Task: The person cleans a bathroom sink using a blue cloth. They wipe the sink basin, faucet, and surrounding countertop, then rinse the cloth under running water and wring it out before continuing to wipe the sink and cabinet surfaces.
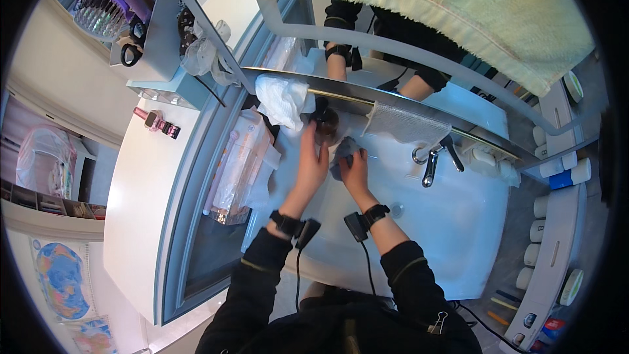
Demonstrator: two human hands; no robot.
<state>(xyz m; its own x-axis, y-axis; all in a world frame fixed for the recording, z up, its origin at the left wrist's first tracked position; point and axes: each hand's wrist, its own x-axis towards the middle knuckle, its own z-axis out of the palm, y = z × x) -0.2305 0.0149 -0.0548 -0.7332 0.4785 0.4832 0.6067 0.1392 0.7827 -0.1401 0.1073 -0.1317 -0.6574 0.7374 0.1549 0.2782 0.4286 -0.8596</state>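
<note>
A dark brown pump bottle stands at the back left of the white washbasin, below the mirror. My left hand is right at it, fingers along its left side and thumb near its base; whether they grip it is not clear. Just to the right, my right hand holds a bunched grey cloth over the basin. Further right, a chrome faucet is mounted at the back of the basin. Both wrists wear black straps with cabled devices.
A white cloth and a mesh cloth hang on the golden rail. Left of the basin lies a tissue pack. A pink watch rests on the white counter. A yellow towel hangs overhead.
</note>
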